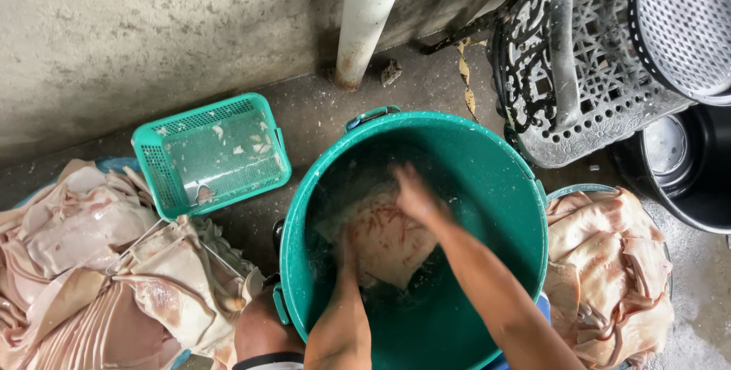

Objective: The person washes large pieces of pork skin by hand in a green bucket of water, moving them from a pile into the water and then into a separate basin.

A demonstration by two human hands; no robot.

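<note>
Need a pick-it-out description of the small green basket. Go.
Start at the big green bucket in the middle, where both hands work a pale sheet in water. Look up and left to the concrete floor by the wall: the basket lies there. It is the only rectangular, mesh-sided container, with pale scraps stuck inside.

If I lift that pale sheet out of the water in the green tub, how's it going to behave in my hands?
Probably floppy: the pale sheet looks thin, and similar pieces in the pile at the left lie draped and folded. Likely slippery, since it sits wet in the green tub under the left hand and right hand. It may drip and sag at the edges.
</note>
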